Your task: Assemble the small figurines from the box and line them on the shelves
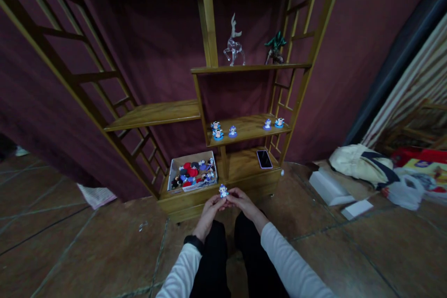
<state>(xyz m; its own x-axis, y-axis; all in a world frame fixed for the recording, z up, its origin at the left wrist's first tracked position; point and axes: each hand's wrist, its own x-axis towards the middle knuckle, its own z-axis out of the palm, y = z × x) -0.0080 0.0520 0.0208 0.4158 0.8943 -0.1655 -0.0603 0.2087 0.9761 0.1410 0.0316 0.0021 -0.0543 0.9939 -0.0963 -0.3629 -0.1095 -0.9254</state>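
Both hands meet in front of the wooden shelf unit [244,69], just above my knees. My left hand [211,206] and my right hand [241,200] pinch a small blue and white figurine [223,191] between their fingertips, holding it upright. Just beyond it, on the bottom board, stands a white box [173,172] filled with several small red, black and blue pieces. Several similar blue figurines [217,133] stand on the middle shelf, with two more figurines [273,123] at its right end.
A phone [264,159] lies on the bottom board at the right. A clear glass deer [233,46] and a dark green figure [275,47] stand on the top shelf. White boxes [328,187], a cream bag [361,163] and plastic bags lie on the floor at right.
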